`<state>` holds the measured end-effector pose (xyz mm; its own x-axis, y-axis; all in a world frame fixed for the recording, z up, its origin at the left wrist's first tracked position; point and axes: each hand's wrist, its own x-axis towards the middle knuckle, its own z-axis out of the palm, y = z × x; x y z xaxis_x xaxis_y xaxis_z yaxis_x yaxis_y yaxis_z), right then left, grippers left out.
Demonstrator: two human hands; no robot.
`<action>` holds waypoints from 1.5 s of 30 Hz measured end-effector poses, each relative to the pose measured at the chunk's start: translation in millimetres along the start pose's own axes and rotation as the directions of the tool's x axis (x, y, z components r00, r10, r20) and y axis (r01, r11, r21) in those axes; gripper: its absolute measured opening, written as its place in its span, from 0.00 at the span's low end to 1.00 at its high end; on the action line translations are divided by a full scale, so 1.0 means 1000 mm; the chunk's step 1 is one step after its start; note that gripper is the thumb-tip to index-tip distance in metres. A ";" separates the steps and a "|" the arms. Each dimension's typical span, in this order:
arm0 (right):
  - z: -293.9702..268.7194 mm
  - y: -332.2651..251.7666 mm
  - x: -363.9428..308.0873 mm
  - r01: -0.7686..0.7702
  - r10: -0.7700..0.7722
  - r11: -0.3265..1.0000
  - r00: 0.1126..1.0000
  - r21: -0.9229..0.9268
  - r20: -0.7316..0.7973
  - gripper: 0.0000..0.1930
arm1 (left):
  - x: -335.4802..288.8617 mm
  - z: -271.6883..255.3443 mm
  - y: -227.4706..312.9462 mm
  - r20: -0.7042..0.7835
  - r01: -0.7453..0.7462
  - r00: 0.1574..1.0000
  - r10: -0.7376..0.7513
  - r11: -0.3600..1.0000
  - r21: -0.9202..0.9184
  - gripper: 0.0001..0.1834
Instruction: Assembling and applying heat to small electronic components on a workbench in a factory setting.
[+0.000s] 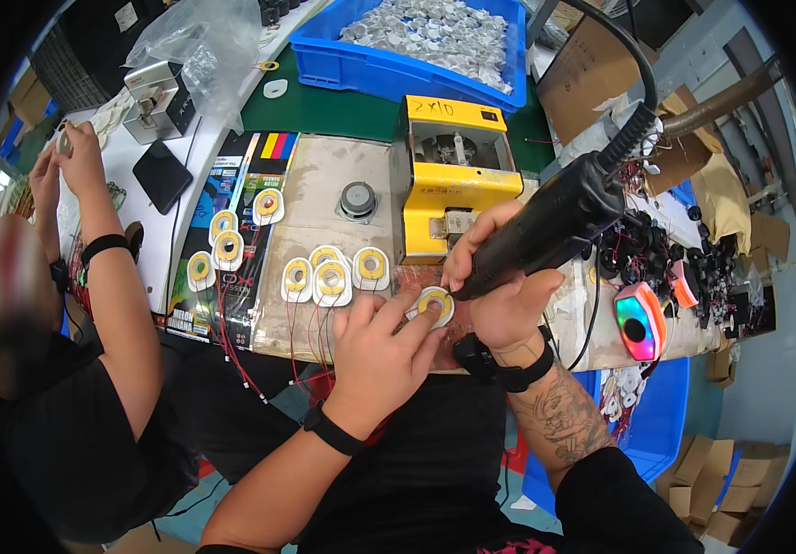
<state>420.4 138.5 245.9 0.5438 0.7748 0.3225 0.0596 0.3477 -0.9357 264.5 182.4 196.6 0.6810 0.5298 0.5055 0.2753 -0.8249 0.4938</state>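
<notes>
My left hand (381, 346) presses its fingertips on a small white oval part with a yellow ring (432, 303), pinned on the worn bench top. My right hand (506, 309) is wrapped around the lower end of a black electric screwdriver (541, 226), whose tip is hidden near that part. Left of my hands lies a cluster of similar white parts with yellow rings (331, 281), with thin red wires trailing off the bench edge. A round black speaker (357, 201) lies just beyond them. Behind my right fingers stands a yellow machine (458, 171).
A blue bin (342, 57) of white pieces stands at the back. Rightward are a color-lit device (639, 321) and a heap of black parts (661, 254). A co-worker's hands (70, 152) are raised at left, near a black phone (162, 175). More ringed parts (228, 249) lie between us.
</notes>
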 end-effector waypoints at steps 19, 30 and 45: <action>-0.007 0.014 -0.002 -0.025 0.023 0.996 1.000 0.082 0.017 0.51 | -0.002 -0.001 0.004 -0.009 0.024 1.000 -0.024 1.000 -0.018 0.15; -0.007 -0.018 0.055 0.209 -0.210 0.977 0.978 -0.045 -0.005 0.49 | -0.005 0.000 0.001 -0.064 0.031 0.997 -0.033 0.999 -0.038 0.15; -0.001 -0.019 0.013 0.043 -0.043 0.990 0.999 0.137 -0.004 0.51 | -0.003 -0.004 0.006 0.073 0.219 0.974 -0.213 0.971 -0.099 0.35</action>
<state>427.2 141.7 268.0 0.5440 0.7569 0.3622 -0.0321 0.4501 -0.8924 261.3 176.7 201.4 0.6545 0.6773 0.3360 0.3491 -0.6649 0.6604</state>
